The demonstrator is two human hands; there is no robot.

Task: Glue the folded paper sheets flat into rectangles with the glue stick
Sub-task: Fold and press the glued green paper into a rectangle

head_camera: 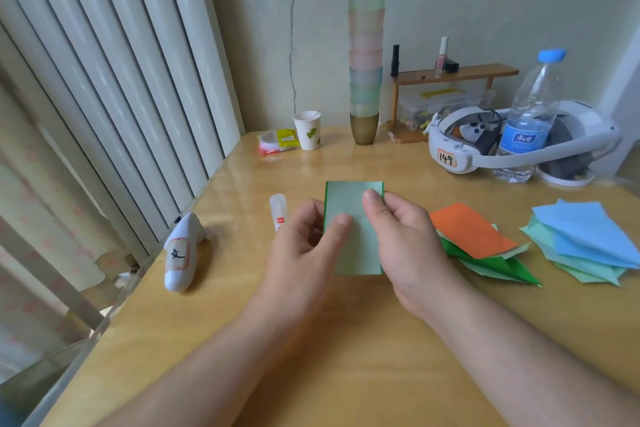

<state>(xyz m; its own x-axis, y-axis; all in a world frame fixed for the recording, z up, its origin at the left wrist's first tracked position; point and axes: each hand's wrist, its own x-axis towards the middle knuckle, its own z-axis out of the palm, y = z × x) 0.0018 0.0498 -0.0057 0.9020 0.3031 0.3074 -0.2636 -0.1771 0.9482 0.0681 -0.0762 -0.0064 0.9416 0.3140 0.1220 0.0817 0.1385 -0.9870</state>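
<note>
I see a clear box (446, 102) under the shelf (457, 73), small bits inside, can't tell what. Water bottle (530, 121) right of it, partly full. Green paper (353, 229) held above table (242, 340) centre: left hand (304, 239) thumb pinching left edge, right hand (405, 239) thumb pinching top right. Glue stick (278, 206) lies just left of paper.

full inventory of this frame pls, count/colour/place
folded green paper: 1, pale green, held mid-table
glue stick: 1, white, lying left of the paper
orange-and-green sheets: pile, right of hands
blue-and-mint sheets: pile, far right
controller: 1, white, left table edge
paper cup: 1, white, back
stacked cups: 1 tower, pastel, back
headset: 1, white, back right
water bottle: 1, clear, blue cap
wooden shelf: 1, back
left hand: pinches paper
right hand: pinches paper
</note>
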